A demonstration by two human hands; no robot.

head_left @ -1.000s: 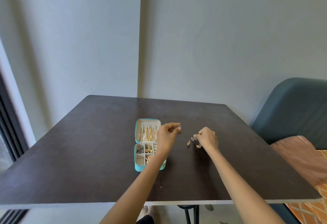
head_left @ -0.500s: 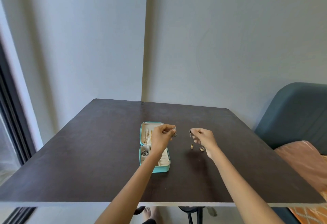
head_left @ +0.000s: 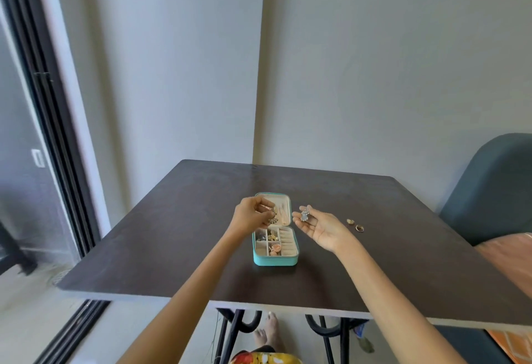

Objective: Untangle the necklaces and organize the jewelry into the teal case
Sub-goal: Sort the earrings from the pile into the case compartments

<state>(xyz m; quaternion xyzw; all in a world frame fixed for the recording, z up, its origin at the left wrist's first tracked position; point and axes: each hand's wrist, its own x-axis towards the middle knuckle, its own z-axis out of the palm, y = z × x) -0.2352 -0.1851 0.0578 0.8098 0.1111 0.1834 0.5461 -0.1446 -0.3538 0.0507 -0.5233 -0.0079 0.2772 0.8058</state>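
In teal case (head_left: 275, 260): sorted jewelry (head_left: 270, 238).

Table (head_left: 178, 237) left of teal case (head_left: 275, 260) bare; two rings (head_left: 354, 225) right.

Dark table (head_left: 172, 234), grey walls (head_left: 374, 75), teal chair (head_left: 495, 191)

1 head-worn view only, looking forward and down from the near edge of the dark table (head_left: 161, 237). It faces the far edge and wall (head_left: 374, 75), taking in the whole surface from moderately close range.
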